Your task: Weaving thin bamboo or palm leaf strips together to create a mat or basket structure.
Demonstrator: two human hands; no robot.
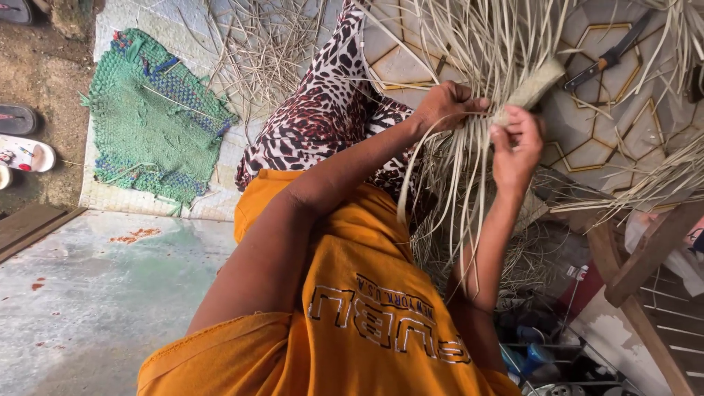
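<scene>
My left hand (pixel 446 106) is closed around a bunch of pale straw strands (pixel 469 44) that fan out above my lap. My right hand (pixel 515 147) sits just right of it, thumb and fingers pinching strands at the end of a narrow woven straw band (pixel 534 84). Long loose strands hang down between my forearms over my orange shirt (pixel 352 293) and a leopard-print cloth (pixel 323 110). The two hands are almost touching.
A black-handled knife (pixel 610 53) lies on the hexagon-patterned floor at the upper right. Scattered straw (pixel 264 51) covers the floor, with a green woven mat (pixel 150 121) to the left and sandals (pixel 22 154) at the far left. A wooden frame (pixel 645 257) stands at the lower right.
</scene>
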